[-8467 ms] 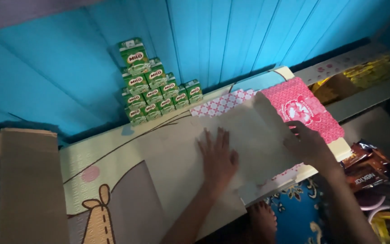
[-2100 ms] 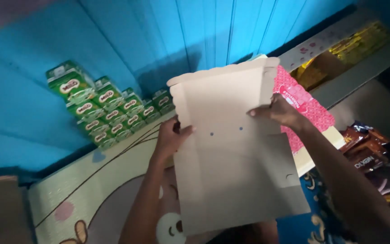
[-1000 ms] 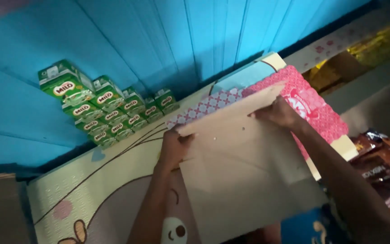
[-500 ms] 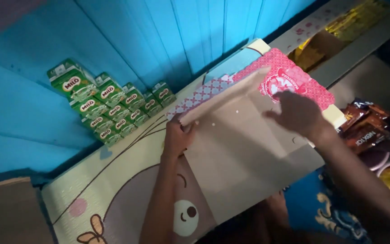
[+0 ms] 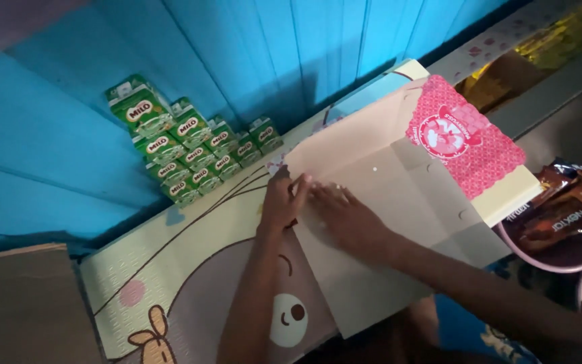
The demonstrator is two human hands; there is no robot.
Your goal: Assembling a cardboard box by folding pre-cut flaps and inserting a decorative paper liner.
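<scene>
Carefully, I judge, is how this crease wants doing: press along the fold line near the left edge of the flattened cardboard box [image 5: 399, 222], keeping both palms flat so the panel bends straight and does not buckle. Left hand [image 5: 283, 202] rests on that edge with fingers spread and slightly curled, gripping nothing that I can see. Right hand [image 5: 346, 219] lies open, palm down, just beside the left, pushing on the same panel. Under both hands the box lies across the cartoon play mat [image 5: 190, 269]. Beyond my left hand, against the blue wall, sits a stack of green drink cartons [image 5: 183, 155].
</scene>
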